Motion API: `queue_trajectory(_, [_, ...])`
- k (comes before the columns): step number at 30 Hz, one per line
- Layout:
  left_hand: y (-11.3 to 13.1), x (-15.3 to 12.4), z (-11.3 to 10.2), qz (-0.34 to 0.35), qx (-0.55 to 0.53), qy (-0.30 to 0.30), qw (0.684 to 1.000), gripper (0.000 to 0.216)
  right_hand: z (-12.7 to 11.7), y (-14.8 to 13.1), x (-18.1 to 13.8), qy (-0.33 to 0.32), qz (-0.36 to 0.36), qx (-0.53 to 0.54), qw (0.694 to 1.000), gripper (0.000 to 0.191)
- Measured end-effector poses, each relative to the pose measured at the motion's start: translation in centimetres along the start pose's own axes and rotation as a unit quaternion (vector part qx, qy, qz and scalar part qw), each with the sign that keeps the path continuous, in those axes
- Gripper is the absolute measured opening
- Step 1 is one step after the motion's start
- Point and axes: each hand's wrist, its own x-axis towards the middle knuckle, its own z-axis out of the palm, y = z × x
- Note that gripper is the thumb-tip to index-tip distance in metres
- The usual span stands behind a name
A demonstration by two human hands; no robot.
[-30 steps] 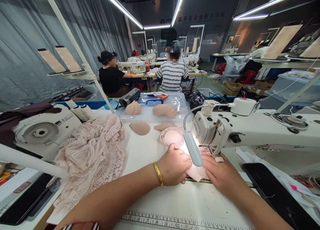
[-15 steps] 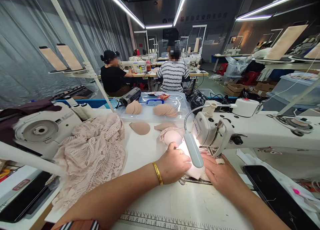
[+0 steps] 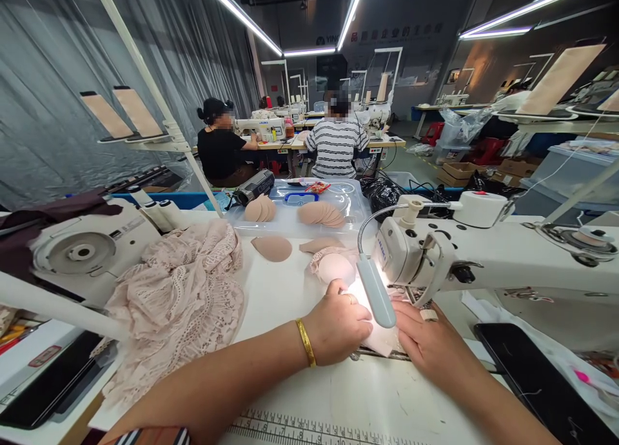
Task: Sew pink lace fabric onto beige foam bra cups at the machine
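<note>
Under the lit lamp lies pale pink fabric [image 3: 380, 343], with a rounded pink cup [image 3: 336, 268] and lace at its far end. My left hand [image 3: 338, 322] has its fingers curled on this fabric, left of the needle area; the fingertips are partly hidden. Flat on the fabric's right side rest the stretched fingers of my right hand [image 3: 425, 335], close beside the sewing machine's head [image 3: 399, 248]. The grey lamp [image 3: 376, 293] hides the stretch between my hands, and the needle cannot be made out.
A heap of pink lace [image 3: 178, 303] lies to the left. Beige cup pads [image 3: 273, 248] rest on the table and on a clear plastic bin [image 3: 285, 227] behind it. A black phone [image 3: 536, 380] lies at right, a printed ruler [image 3: 290, 425] in front. Two people sit farther back.
The view has shifted slightly. Both hands keep nearly the same place and pose, and the near corner of the pink fabric shows a little lower.
</note>
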Motion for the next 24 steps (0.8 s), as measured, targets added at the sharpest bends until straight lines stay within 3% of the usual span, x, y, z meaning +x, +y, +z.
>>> queue_trajectory(7, [0.1,-0.2,0.1,-0.004,-0.019,-0.015,1.000,0.011,-0.5,-0.6,-0.2,-0.012,-0.001,0.014,1.000,0.048])
queue_trajectory(16, [-0.1,-0.3,0.2,0.001,-0.033,-0.019,0.999,0.010,-0.7,-1.7,0.0,-0.055,-0.003,0.079,0.995,0.029])
queue_trajectory(24, [-0.2,-0.2,-0.1,0.005,-0.014,-0.025,1.000,0.011,-0.8,-1.8,0.1,-0.063,0.002,0.037,0.997,0.032])
